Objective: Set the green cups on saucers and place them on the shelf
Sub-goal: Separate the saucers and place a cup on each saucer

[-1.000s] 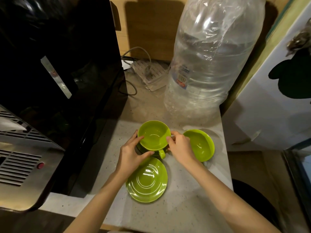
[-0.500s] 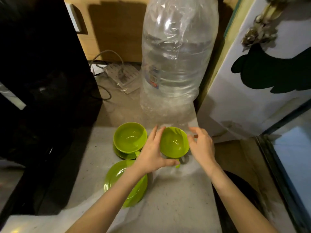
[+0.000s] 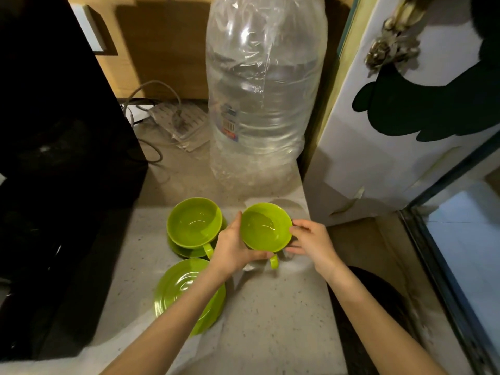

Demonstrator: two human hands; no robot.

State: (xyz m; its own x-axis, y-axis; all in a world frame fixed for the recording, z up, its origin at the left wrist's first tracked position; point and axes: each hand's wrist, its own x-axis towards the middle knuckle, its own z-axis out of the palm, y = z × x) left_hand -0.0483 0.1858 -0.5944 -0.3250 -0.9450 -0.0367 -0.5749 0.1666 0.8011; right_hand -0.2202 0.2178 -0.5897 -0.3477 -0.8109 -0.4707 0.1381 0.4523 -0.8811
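Head view looks down on a pale speckled surface [image 3: 270,320] with a big clear bottle [image 3: 265,104] wrapped in crinkled plastic standing at its back; everything else is placed from that bottle. Left of it looms a black appliance [image 3: 54,158], and between the two lies a power strip [image 3: 178,123] with grey cables. Right of the bottle stands a white panel [image 3: 378,147] with a dark shape on it.

Green ware counts as two cups and two saucers, all glossy lime green and empty. A bare saucer [image 3: 176,288] with raised rings lies nearest the camera, in front of the bottle and slightly left, partly hidden under the left forearm. The left cup [image 3: 193,223] sits on the second saucer [image 3: 181,250] just in front of the bottle's left edge, its handle pointing toward the camera. The right cup [image 3: 266,227] is directly in front of the bottle's base, tilted a little, its small handle toward the camera; whether it touches the surface cannot be told.

Both hands are on that right cup. The left hand [image 3: 232,247] cups its left side, thumb along the rim and fingers [image 3: 257,256] curled under the bottom edge. The right hand [image 3: 311,244] meets it from the right, fingers half open, tips touching the rim and lower wall. Both forearms reach in from the bottom edge, bare.
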